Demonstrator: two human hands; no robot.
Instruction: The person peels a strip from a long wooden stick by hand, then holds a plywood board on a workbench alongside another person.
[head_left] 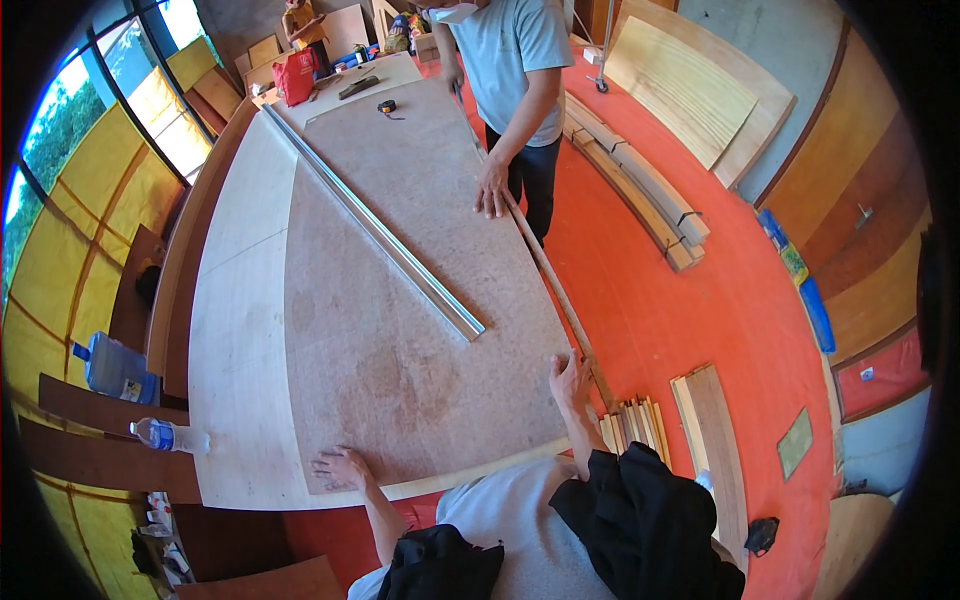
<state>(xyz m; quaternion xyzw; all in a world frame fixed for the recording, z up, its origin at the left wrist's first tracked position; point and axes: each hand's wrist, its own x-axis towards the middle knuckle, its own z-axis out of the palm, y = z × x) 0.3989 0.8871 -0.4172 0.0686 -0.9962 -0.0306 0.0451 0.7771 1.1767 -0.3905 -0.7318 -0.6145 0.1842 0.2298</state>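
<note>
My left hand [342, 468] lies with its fingers spread on the near left corner of a brown sheet [400, 370], which rests on a larger pale board [240, 300]. At the sheet's right edge, my right hand [570, 380] touches a long thin wooden strip [555, 285] that runs along that edge; its fingers look partly bent, and its grip is unclear. A long metal bar [375, 225] lies diagonally across the sheet. Across from me, a co-worker in a light blue shirt [515, 60] has one hand [492, 187] on the strip's side of the sheet.
A tape measure [387, 106] sits toward the far end. Left of the boards are a water bottle [170, 436] and a blue jug [115, 368]. Timber beams [630, 180] and short planks [712, 440] lie on the red floor at right. Another person [305, 28] stands far back.
</note>
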